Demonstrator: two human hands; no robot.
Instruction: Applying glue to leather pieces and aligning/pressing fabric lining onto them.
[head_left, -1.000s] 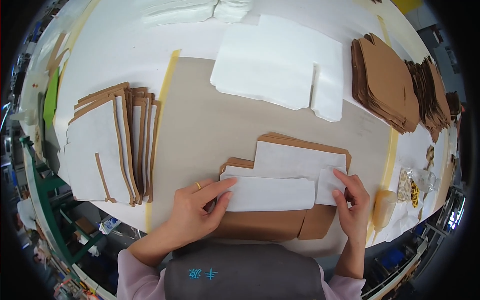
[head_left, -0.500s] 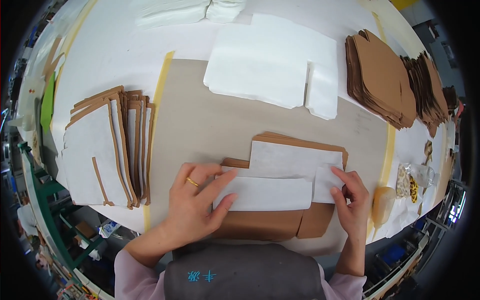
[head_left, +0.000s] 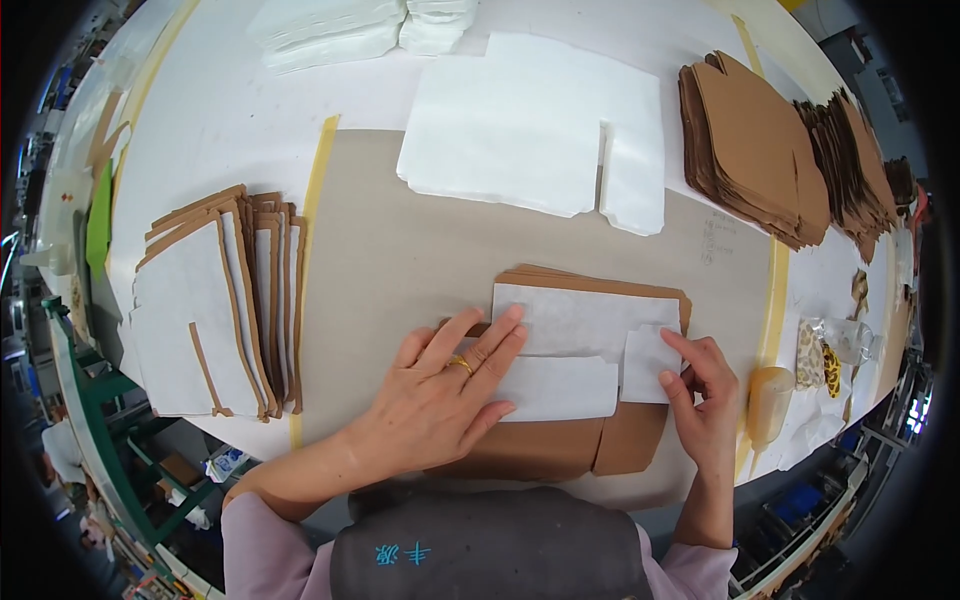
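In the lower centre of the frame, a white sheet [head_left: 580, 310] lies on brown card [head_left: 540, 450], which shows along the sheet's upper edge and in a wide band below; a white strip [head_left: 565, 388] runs across the lower part, with a small white flap [head_left: 648, 372] to its right. The left hand [head_left: 445, 385] rests over the left end, fingers stretched out with the tips on the sheet and the thumb apart near the strip, hiding that end from sight. The right hand [head_left: 705, 390] keeps its thumb and forefinger spread on the flap, the other fingers curled. Beneath is a grey board [head_left: 370, 230], with yellow tape [head_left: 318, 190] along its left side. At the left of the frame, white-faced brown pieces [head_left: 190, 310] overlap in a pile, close to the tape. White sheets with a slit [head_left: 530, 125] cover the board's edge at upper centre, and a thick white stack [head_left: 330, 30] sits at the top. Brown cards [head_left: 755, 150] are piled at upper right, a fanned brown pile [head_left: 855, 170] just beside them. At right, an amber bottle [head_left: 768, 405] stands near the right hand, a clear plastic bag [head_left: 850, 340] and spotted scrap [head_left: 831, 370] beyond it.
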